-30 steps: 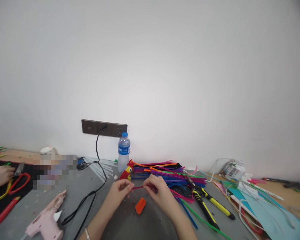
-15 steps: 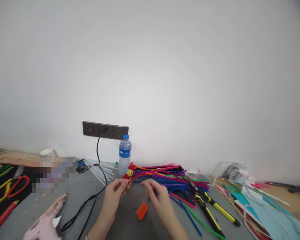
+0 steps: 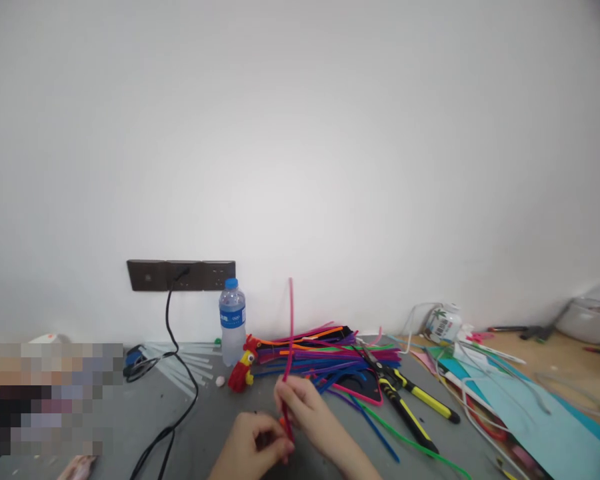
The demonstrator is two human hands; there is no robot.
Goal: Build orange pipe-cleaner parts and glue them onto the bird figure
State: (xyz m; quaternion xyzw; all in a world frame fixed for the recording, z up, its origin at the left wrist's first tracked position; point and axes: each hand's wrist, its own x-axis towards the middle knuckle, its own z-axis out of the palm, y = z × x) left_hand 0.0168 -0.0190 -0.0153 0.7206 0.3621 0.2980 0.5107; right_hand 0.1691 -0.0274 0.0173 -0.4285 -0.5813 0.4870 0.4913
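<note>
Messy desk (image 3: 220,427): pipe cleaner pile (image 3: 325,357), yellow-handled cutters (image 3: 405,393) and a water bottle (image 3: 232,322) toward the back edge. Both left hand (image 3: 253,450) and right hand (image 3: 303,410) grip a pink pipe cleaner (image 3: 291,333), thin, fuzzy, standing nearly upright near the front edge.

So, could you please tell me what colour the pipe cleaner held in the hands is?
The pipe cleaner is magenta pink, standing upright between both hands; the head view shows it.
</note>
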